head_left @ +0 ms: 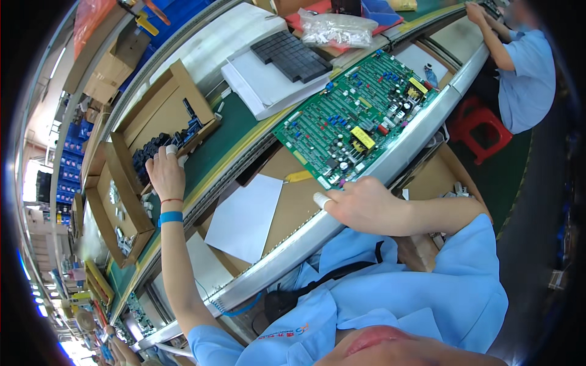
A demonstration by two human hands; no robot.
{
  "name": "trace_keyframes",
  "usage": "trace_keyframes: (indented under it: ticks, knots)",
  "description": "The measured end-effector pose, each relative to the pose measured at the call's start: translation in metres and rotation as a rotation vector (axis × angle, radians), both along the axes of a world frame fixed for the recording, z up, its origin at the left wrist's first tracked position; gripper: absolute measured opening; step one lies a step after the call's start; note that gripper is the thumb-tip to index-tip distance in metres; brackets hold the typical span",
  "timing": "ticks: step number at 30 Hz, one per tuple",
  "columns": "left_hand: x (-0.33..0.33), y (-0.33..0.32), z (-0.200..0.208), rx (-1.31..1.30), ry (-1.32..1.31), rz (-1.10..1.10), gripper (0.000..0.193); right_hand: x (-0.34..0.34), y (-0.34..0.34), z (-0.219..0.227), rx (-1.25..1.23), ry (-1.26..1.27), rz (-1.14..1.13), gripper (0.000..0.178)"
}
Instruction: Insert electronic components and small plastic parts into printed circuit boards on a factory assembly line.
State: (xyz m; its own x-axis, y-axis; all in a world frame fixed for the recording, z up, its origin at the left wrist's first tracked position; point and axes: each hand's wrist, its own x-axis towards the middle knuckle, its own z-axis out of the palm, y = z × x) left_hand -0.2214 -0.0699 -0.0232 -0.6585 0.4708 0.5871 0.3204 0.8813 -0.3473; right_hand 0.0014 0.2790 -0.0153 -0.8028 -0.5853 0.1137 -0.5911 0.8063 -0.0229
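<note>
My left hand (166, 174) reaches into a cardboard tray (177, 82) at the near edge of a heap of black components (160, 145). Its fingers are bent together and at least one wears a white finger cot; what lies between them is hidden. My right hand (369, 206) is curled closed at the near corner of a large green circuit board (329, 131), above the metal rail (403, 152). A white cot covers the digit pointing left. The other fingers are tucked under, so anything in them is out of sight. The board carries yellow transformers and many small parts.
A second cardboard tray (101, 198) holds pale small parts. Beyond the board, a black segmented block (292, 55) lies on a white stack (244, 79), near a clear bag (337, 29). White paper (244, 216) lies below the rail. A co-worker (528, 73) is near a red stool (479, 128).
</note>
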Motion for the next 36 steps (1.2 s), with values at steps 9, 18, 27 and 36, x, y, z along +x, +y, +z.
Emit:
trace_keyframes:
  ticks: [9, 18, 27, 36]
  knots:
    - [-0.023, -0.024, 0.007, -0.273, -0.102, 0.045, 0.014, -0.014, 0.043, -0.013, 0.077, 0.075, -0.201, 0.002]
    - [-0.101, -0.032, 0.066, -0.18, 0.048, 0.047, 0.016, -0.044, 0.111, -0.015, 0.155, 0.04, -0.621, 0.012]
    - [-0.144, -0.056, 0.041, -0.239, 0.033, 0.148, 0.013, -0.194, 0.141, 0.024, 0.033, 0.398, -0.53, 0.033]
    - [-0.051, -0.089, 0.012, 0.086, -0.332, -0.076, 0.033, -0.268, -0.05, 0.033, -0.284, 0.294, 0.225, 0.043]
